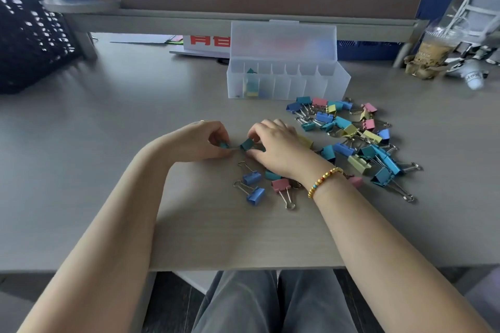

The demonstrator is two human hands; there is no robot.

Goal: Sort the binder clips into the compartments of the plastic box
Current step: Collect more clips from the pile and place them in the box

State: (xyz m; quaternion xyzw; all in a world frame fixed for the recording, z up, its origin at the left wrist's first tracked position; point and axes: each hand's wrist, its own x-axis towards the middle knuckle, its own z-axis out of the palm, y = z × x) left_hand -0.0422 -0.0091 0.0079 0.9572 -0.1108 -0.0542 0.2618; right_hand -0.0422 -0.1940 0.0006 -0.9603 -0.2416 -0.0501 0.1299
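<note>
Two teal clips are pinched at once: a small one [224, 145] in the fingertips of the left hand [201, 140] and a bigger one [246, 144] under the closed fingers of the right hand [278, 147], low over the desk [108, 116] and well short of the box [286, 81]. Both wrists are bent down, with the forearms laid on the desk. To do this step well, each clip should be held by its coloured body, lifted clear of the pile [351, 135] and dropped into one slot with clips like it.

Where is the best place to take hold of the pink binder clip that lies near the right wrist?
Pinch the pink binder clip by its coloured body, coming from above. The body stands free of the desk, while its wire handles lie flat toward the person, too thin for a sure hold.
</note>
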